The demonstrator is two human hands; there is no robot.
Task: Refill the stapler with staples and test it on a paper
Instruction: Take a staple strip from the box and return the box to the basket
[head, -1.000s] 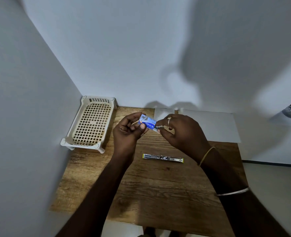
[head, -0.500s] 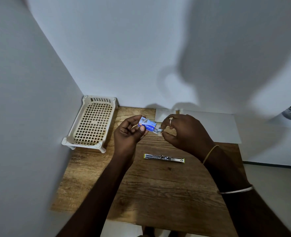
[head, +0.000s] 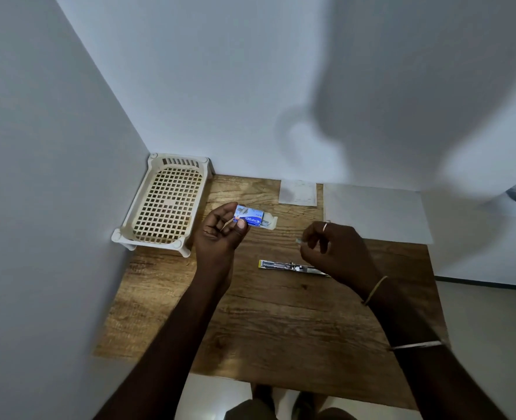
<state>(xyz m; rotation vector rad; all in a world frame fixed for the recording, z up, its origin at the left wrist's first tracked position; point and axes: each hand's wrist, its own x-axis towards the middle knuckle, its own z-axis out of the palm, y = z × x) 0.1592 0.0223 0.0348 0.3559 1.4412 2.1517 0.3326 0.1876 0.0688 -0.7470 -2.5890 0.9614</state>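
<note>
1. We see the left hand (head: pixel 220 234) raised above the wooden counter (head: pixel 281 322). Its thumb and curled fingers grip a blue staple box (head: pixel 249 219), and the box's pale inner tray (head: pixel 269 222) sticks out of the right end.
2. The right hand (head: pixel 334 253) is well apart from the box. Its fingers are curled, with thumb and forefinger pinching a small pale strip (head: pixel 298 241), which is too small for us to tell whether it is staples.
3. The stapler (head: pixel 284 265) lies flat on the counter with its yellow tip to the left. It is between the two forearms, and the heel of the right hand covers its right end.
4. A large sheet of paper (head: pixel 375 216) lies at the back right of the counter against the wall. A smaller slip of paper (head: pixel 298 193) lies just beside it on the left.
5. A cream plastic basket (head: pixel 176 161) with a grid floor stands in the back left corner, beside the wall.
</note>
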